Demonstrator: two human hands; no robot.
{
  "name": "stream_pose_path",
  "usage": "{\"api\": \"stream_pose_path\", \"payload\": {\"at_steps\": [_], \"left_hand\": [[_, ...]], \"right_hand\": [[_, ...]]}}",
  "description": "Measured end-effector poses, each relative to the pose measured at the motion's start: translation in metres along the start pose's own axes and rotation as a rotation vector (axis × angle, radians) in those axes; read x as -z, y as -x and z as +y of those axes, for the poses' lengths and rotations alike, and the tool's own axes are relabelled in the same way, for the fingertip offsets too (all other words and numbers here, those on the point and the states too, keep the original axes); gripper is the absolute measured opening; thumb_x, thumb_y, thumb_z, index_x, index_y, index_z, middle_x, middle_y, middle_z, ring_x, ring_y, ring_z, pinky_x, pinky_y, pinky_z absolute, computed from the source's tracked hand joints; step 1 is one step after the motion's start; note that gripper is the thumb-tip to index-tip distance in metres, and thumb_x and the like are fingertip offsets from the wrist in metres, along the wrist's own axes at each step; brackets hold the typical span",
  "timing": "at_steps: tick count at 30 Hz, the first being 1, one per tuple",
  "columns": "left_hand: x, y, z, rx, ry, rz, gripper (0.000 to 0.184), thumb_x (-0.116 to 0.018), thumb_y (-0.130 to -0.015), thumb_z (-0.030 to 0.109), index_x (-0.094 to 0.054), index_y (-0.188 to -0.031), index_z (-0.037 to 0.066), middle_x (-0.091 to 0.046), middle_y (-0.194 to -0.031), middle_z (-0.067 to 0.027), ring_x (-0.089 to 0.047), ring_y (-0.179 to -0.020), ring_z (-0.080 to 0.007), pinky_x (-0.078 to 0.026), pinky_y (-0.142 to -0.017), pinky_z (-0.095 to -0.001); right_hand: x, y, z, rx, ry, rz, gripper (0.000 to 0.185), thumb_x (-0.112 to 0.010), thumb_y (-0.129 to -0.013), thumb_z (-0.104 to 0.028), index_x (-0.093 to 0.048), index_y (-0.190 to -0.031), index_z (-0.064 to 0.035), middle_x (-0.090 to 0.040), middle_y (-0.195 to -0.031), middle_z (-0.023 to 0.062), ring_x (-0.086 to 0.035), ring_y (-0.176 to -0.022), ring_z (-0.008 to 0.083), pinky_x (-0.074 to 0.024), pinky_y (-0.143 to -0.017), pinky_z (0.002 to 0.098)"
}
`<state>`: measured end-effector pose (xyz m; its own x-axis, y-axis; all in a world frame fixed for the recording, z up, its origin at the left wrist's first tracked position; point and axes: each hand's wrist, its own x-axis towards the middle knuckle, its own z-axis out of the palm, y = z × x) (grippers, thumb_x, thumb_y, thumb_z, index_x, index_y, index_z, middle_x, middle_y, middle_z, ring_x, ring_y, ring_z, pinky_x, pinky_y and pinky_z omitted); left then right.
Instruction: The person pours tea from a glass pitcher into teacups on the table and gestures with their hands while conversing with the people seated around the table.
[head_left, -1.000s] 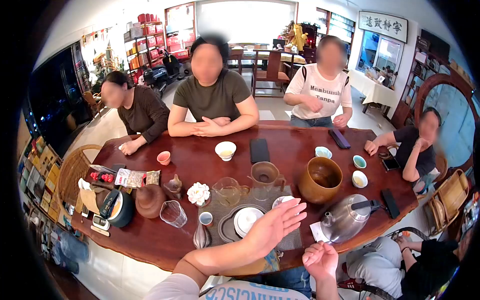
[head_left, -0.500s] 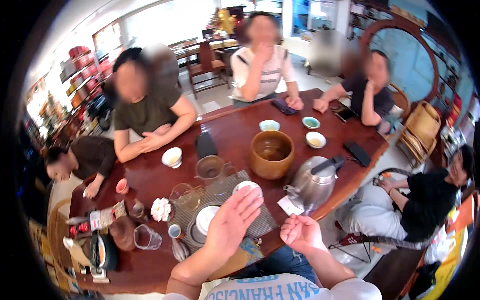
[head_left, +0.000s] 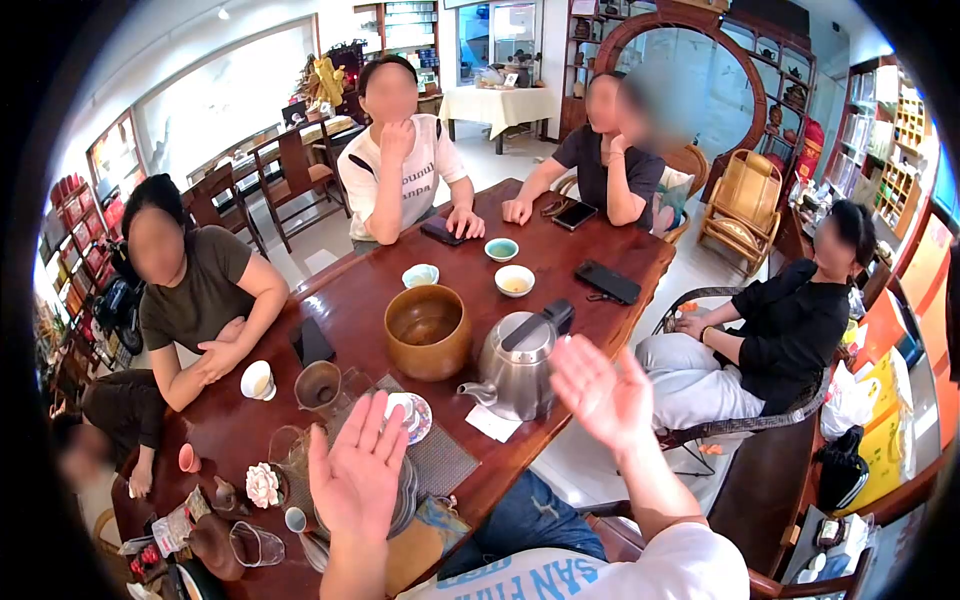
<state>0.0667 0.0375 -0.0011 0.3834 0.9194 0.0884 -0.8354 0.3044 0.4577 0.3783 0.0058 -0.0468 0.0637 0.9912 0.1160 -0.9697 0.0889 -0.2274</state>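
Note:
My left hand (head_left: pixel 358 470) is raised palm up over the near side of the table, fingers stretched and holding nothing. It partly hides a round metal tray (head_left: pixel 405 500) and is close to a patterned saucer (head_left: pixel 412 418) on a striped mat (head_left: pixel 440 465). My right hand (head_left: pixel 608 395) is also open and empty, palm up, just right of a steel kettle (head_left: pixel 515 365). A white card (head_left: pixel 493 423) lies under the kettle's spout side. Behind the kettle stands a large brown wooden bowl (head_left: pixel 428 335).
Several people sit around the red-brown table (head_left: pixel 350 280). Toward the far side are small tea bowls (head_left: pixel 514 281) and phones (head_left: pixel 607 282). At the left are a white cup (head_left: pixel 258 381), a white flower (head_left: pixel 263 485), a clay teapot (head_left: pixel 213 545) and a glass pitcher (head_left: pixel 258 543).
My view has turned to the right. My right hand has gone from loosely curled fingers to an open palm and is farther from my left hand, which stays open.

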Motion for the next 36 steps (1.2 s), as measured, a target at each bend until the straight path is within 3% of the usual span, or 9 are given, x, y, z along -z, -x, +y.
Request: {"api": "stream_pose_path", "payload": {"at_steps": [6, 13, 16, 19, 20, 24, 27, 30, 36], "left_hand": [[-0.003, 0.014, -0.007, 0.082, -0.146, -0.093, 0.065, -0.028, -0.098, 0.043, -0.031, -0.137, -0.008, -0.032, -0.144, -0.0245, -0.032, -0.134, -0.0365, -0.025, -0.111, -0.0424], [-0.004, 0.02, -0.007, 0.118, -0.227, -0.137, 0.064, -0.025, -0.099, 0.043, -0.029, -0.139, -0.007, -0.031, -0.145, -0.0233, -0.028, -0.136, -0.0348, -0.022, -0.113, -0.0424], [-0.004, 0.021, -0.012, 0.152, -0.208, -0.086, 0.059, -0.026, -0.099, 0.041, -0.038, -0.133, -0.005, -0.044, -0.135, -0.0231, -0.045, -0.124, -0.0334, -0.032, -0.106, -0.0433], [0.024, 0.017, -0.02, 0.279, -0.081, -0.31, 0.047, -0.032, -0.098, 0.036, -0.053, -0.113, -0.003, -0.057, -0.116, -0.02, -0.06, -0.097, -0.0279, -0.048, -0.085, -0.04], [0.019, 0.02, -0.024, 0.328, -0.346, -0.152, 0.037, -0.038, -0.097, 0.029, -0.059, -0.092, -0.001, -0.062, -0.092, -0.0148, -0.06, -0.071, -0.0212, -0.05, -0.062, -0.0334], [0.01, 0.024, -0.035, 0.578, -0.718, -0.158, 0.041, -0.041, -0.096, 0.03, -0.059, -0.078, -0.002, -0.062, -0.071, -0.0119, -0.059, -0.059, -0.0179, -0.047, -0.053, -0.0268], [0.026, 0.01, -0.091, -0.099, -0.057, -0.337, 0.025, -0.043, -0.095, 0.028, -0.056, -0.1, 0.008, -0.057, -0.098, -0.0042, -0.05, -0.09, -0.014, -0.032, -0.079, -0.0362], [0.044, -0.009, -0.161, -0.774, 0.616, -0.485, 0.03, -0.044, -0.094, 0.025, -0.053, -0.121, 0.018, -0.052, -0.125, 0.0034, -0.041, -0.12, -0.0101, -0.016, -0.105, -0.0456], [0.037, -0.008, -0.167, -0.978, 0.74, -0.344, 0.035, -0.048, -0.093, 0.029, -0.051, -0.126, 0.017, -0.052, -0.128, 0.0012, -0.043, -0.122, -0.0114, -0.02, -0.107, -0.0469]], "right_hand": [[0.006, 0.022, 0.077, -0.478, -0.107, 0.035, 0.066, -0.041, -0.094, -0.042, -0.03, -0.139, 0.0044, -0.029, -0.147, 0.0197, -0.026, -0.138, 0.0308, -0.022, -0.112, 0.0457], [0.013, 0.024, 0.124, -0.711, -0.212, 0.006, 0.061, -0.037, -0.096, -0.041, -0.032, -0.138, 0.0029, -0.032, -0.146, 0.0176, -0.029, -0.137, 0.028, -0.0255, -0.111, 0.0438], [0.026, 0.023, 0.135, -0.744, -0.272, -0.018, 0.06, -0.036, -0.097, -0.04, -0.032, -0.139, 0.0014, -0.035, -0.144, 0.0158, -0.036, -0.132, 0.0274, -0.027, -0.11, 0.0451], [0.024, 0.018, 0.144, -0.795, -0.359, -0.207, 0.059, -0.035, -0.097, -0.041, -0.032, -0.14, -0.0003, -0.038, -0.143, 0.0145, -0.041, -0.128, 0.0273, -0.0305, -0.108, 0.0451], [0.02, 0.015, 0.147, -0.815, -0.39, -0.297, 0.059, -0.034, -0.097, -0.041, -0.031, -0.14, -0.0008, -0.038, -0.142, 0.0141, -0.043, -0.126, 0.0272, -0.0321, -0.107, 0.045], [0.002, 0.018, 0.154, -0.909, -0.341, -0.334, 0.06, -0.03, -0.099, -0.043, -0.031, -0.14, 0.0003, -0.036, -0.143, 0.0152, -0.042, -0.127, 0.027, -0.0367, -0.104, 0.0407], [-0.017, 0.025, 0.16, -0.886, -0.109, -0.265, 0.059, -0.026, -0.1, -0.041, -0.031, -0.14, 0.0023, -0.036, -0.142, 0.0165, -0.038, -0.13, 0.027, -0.0369, -0.104, 0.0373], [-0.018, 0.025, 0.161, -0.905, -0.202, -0.315, 0.057, -0.023, -0.1, -0.038, -0.033, -0.137, 0.0045, -0.039, -0.138, 0.0203, -0.037, -0.131, 0.0272, -0.0363, -0.104, 0.0346], [-0.021, 0.03, 0.158, -0.811, 0.041, -0.34, 0.057, -0.03, -0.098, -0.041, -0.042, -0.131, 0.0042, -0.046, -0.132, 0.0192, -0.046, -0.124, 0.0259, -0.0391, -0.102, 0.0347]]}}
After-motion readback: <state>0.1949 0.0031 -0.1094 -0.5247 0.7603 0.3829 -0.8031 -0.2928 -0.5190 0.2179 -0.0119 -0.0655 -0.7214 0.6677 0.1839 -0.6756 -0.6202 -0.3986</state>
